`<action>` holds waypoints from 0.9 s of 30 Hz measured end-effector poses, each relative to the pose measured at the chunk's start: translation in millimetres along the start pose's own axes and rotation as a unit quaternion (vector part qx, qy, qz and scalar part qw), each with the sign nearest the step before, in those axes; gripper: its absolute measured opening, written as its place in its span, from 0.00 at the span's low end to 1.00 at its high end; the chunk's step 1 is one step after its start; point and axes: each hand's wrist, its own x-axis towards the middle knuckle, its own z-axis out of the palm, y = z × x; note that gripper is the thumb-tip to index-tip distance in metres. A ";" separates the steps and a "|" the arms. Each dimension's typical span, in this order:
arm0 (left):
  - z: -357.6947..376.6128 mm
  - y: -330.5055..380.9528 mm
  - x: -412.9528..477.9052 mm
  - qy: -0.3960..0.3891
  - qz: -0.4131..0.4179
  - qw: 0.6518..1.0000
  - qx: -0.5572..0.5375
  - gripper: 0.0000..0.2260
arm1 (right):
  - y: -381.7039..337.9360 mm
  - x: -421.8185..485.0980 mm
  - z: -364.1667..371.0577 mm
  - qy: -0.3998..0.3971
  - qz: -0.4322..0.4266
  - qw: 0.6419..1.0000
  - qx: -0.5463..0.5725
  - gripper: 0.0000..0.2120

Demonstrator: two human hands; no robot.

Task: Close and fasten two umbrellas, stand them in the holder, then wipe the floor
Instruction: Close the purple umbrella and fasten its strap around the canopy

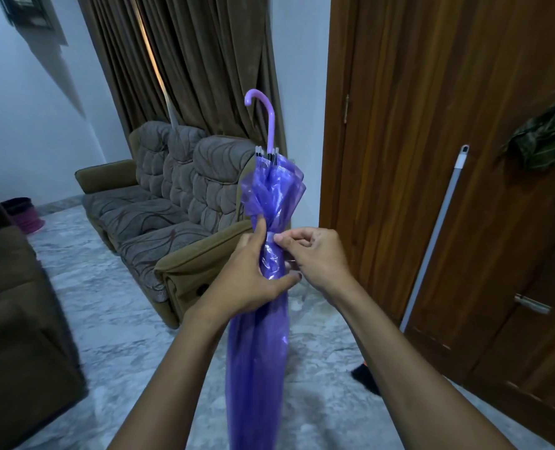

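Holding umbrella (256,352), purple, folded, hook handle up, upright at centre above the marble floor (107,319). Grip: left hand (253,274) wrapped round the canopy mid-length; right hand (318,254) pinching the strap (271,237) against the canopy. Behind: sofa (172,206). Right side: pole (434,238) leaning on door (431,125).

I get one wide-angle view from the head, facing forward and down. My left hand (250,274) and right hand (318,254) sit close at centre frame on the umbrella (256,368); sofa (172,222) upper left, door (431,157) right, floor (107,336) below.
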 end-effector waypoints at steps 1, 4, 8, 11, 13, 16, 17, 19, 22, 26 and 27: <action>-1.1 0.7 0.2 0.003 0.001 1.000 0.005 0.48 | -1.4 0.9 0.2 -0.008 -0.002 1.000 0.004 0.04; -5.5 2.3 0.0 0.029 0.005 0.999 -0.044 0.41 | -2.4 1.9 -2.0 -0.027 -0.005 0.999 0.034 0.04; -8.7 4.7 -2.9 0.038 -0.005 0.987 -0.158 0.37 | 5.4 0.3 -6.6 -0.031 0.012 0.989 0.147 0.03; -5.1 0.5 -5.5 0.027 -0.020 0.968 -0.247 0.37 | 12.1 0.6 -5.5 -0.006 -0.006 0.991 0.132 0.02; -2.0 -4.4 -6.0 0.027 -0.028 0.962 -0.269 0.36 | 14.9 -0.1 -4.9 -0.003 -0.011 0.995 0.094 0.01; 1.1 -11.2 -4.0 0.025 -0.033 0.968 -0.246 0.38 | 16.8 -2.1 -2.2 -0.022 0.018 0.993 0.117 0.02; 1.5 -12.6 -3.2 0.026 -0.040 0.973 -0.228 0.39 | 16.7 -2.3 -0.9 -0.026 0.031 0.990 0.135 0.02; 2.6 -15.0 -1.6 0.042 -0.053 0.980 -0.187 0.42 | 15.9 -1.3 0.9 -0.016 0.049 0.987 0.152 0.03; 8.9 -12.0 -5.4 0.132 -0.021 0.988 -0.079 0.39 | 13.4 1.3 1.9 0.013 0.050 0.987 0.152 0.04; 17.5 -5.2 -13.4 0.177 0.042 0.983 -0.011 0.36 | 7.7 6.4 5.5 0.021 0.014 0.998 0.053 0.04; 18.1 -5.5 -13.1 0.175 0.045 0.983 -0.010 0.36 | 6.8 7.8 7.1 0.015 0.001 1.000 0.027 0.05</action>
